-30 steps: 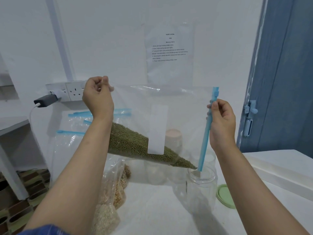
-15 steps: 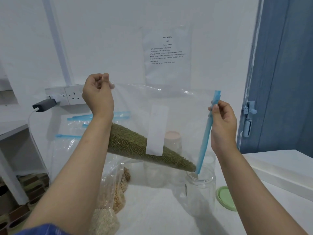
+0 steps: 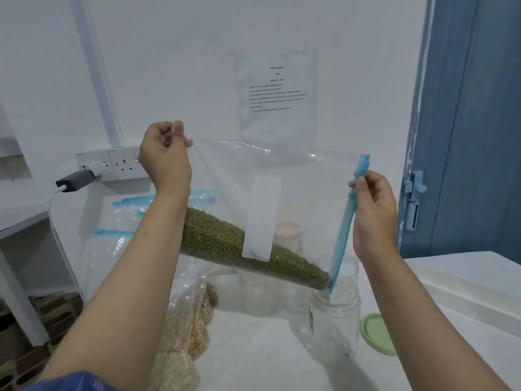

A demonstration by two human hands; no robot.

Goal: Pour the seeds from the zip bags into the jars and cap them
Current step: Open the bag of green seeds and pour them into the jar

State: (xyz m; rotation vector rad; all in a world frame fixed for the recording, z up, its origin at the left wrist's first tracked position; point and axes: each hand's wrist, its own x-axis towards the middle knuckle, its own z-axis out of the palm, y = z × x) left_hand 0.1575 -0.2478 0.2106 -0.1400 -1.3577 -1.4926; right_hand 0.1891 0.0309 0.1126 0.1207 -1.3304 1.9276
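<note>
A clear zip bag (image 3: 304, 193) with a blue zip strip (image 3: 345, 230) hangs tilted in the air. My left hand (image 3: 165, 159) pinches its upper left corner. My right hand (image 3: 373, 213) grips the blue zip edge. Green seeds (image 3: 225, 246) lie along the bag's lower fold, sloping down to the corner by the zip strip. That corner sits just above the mouth of an open clear jar (image 3: 335, 320) on the table. The jar's pale green lid (image 3: 376, 333) lies flat to its right.
More seed bags (image 3: 183, 334) with tan and beige seeds lie at the lower left. Other clear jars (image 3: 259, 292) and a pink-lidded one (image 3: 287, 232) stand behind the bag. Empty zip bags (image 3: 124, 221) lean on the wall under a socket (image 3: 124, 165). A white ledge (image 3: 465, 280) runs along the right.
The bag's zip corner has lifted slightly above the jar mouth. Both hands keep their grips and have hardly shifted.
</note>
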